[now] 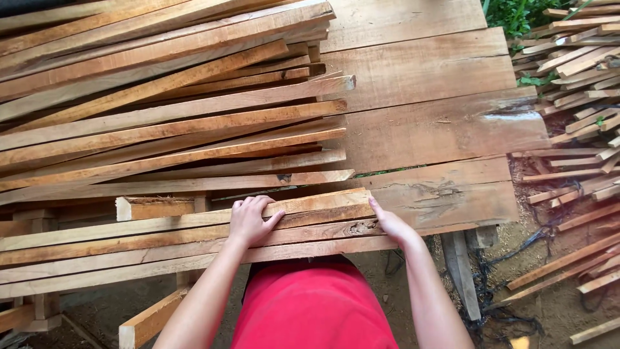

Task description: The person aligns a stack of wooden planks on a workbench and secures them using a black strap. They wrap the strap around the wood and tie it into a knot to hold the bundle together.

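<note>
The left hand (pixel 250 220) lies curled over the top of a bundle of wooden slats (pixel 194 236), fingers bent over the far edge and thumb stretched along the wood, pressing rather than gripping. The right hand (pixel 391 223) is flat and open against the bundle's right end, fingertips touching the cut ends. The slats are long, thin, rough-sawn strips of reddish-brown wood, about four stacked at the near edge of a workbench. Under and beyond them lie wide boards (pixel 426 123), roughly four, coarse-grained with a dark knot. To the left, a loose pile of slats (pixel 161 116), too many to count, crowds the bench. On the dirt ground (pixel 549 304) at right lie scattered offcuts (pixel 581 97).
</note>
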